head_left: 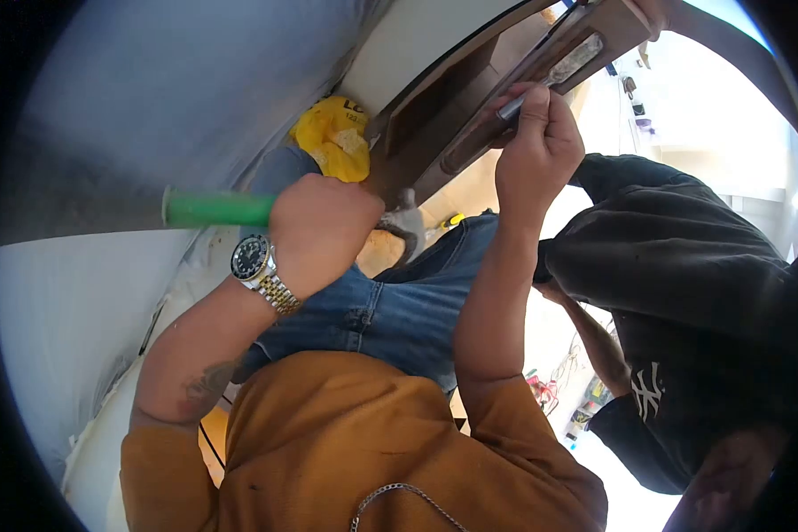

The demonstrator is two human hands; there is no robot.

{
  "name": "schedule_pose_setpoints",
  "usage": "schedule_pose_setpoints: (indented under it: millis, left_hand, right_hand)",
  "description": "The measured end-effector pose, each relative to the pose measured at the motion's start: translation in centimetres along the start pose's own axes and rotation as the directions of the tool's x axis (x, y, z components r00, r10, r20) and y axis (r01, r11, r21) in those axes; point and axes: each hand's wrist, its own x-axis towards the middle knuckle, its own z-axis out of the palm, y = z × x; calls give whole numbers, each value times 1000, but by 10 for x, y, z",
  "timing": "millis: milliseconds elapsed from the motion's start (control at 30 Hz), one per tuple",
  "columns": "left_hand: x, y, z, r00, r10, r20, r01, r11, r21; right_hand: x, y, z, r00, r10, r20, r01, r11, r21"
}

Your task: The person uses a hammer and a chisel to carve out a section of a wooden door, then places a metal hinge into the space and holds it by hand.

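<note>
My left hand (pixel 326 232), a watch on its wrist, is closed around a hammer. The hammer's green handle (pixel 222 209) sticks out to the left of the fist, and its metal head (pixel 406 227) shows on the other side. Higher up, my right hand (pixel 541 133) pinches what looks like a metal chisel (pixel 511 108). The chisel's far end points at a long recess (pixel 578 58) cut in the edge of a brown wooden door (pixel 470 142). Hammer head and chisel are apart.
A yellow bag (pixel 335 140) lies beside the door. On the right stands a co-worker in a black shirt (pixel 674 239). Another hand (pixel 654 14) touches the door's upper end. Hazy sheeting (pixel 186 97) covers the left side. A yellow-handled tool (pixel 452 222) lies below.
</note>
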Motion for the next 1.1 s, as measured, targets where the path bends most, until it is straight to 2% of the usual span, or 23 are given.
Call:
schedule_pose_setpoints:
  millis: [133, 200, 333, 433, 533, 633, 733, 833, 900, 933, 1000, 1100]
  left_hand:
    - [-1, -2, 2, 998, 13, 54, -13, 1000, -13]
    - [3, 0, -4, 994, -107, 25, 108, 993, -38]
    - [4, -5, -8, 996, -84, 1, 84, 996, -10]
    - [4, -6, -7, 997, -67, 44, 66, 997, 25]
    - [7, -7, -3, 998, -66, 16, 66, 997, 42]
    - [9, -7, 4, 996, -53, -78, 54, 998, 14]
    - [1, -8, 20, 987, -132, -91, 131, 991, -17]
    - [-12, -18, 53, 994, -103, -46, 100, 993, -58]
    - [-14, -23, 65, 987, -98, 129, 87, 992, 88]
    - [-13, -19, 64, 986, -101, 130, 90, 992, 87]
    - [-9, -13, 60, 989, -122, -83, 103, 975, -199]
    - [-7, -8, 64, 991, -112, -67, 101, 982, -158]
  right_hand:
    - [0, 4, 4, 1000, -2, 1, 2, 996, 89]
    - [-1, 5, 5, 1000, -5, 0, 5, 997, 83]
    - [-3, 1, 4, 1000, -8, -11, 8, 1000, 13]
    - [-6, 6, 7, 1000, -13, -20, 13, 1000, 23]
    - [-12, 14, 12, 1000, -1, -23, 2, 999, 40]
    - [-22, 28, 17, 1000, -11, -22, 12, 999, 37]
    - [-36, 40, 24, 999, 1, -32, 0, 999, 44]
    - [-48, 52, 28, 999, 1, -35, 0, 1000, 21]
    - [-55, 58, 27, 999, 14, -30, -13, 1000, 20]
    - [-57, 60, 22, 999, 13, -35, -13, 1000, 19]
    - [-62, 65, 19, 999, 20, -36, -20, 1000, 7]
    - [-65, 68, 13, 999, -6, -36, 5, 1000, -22]
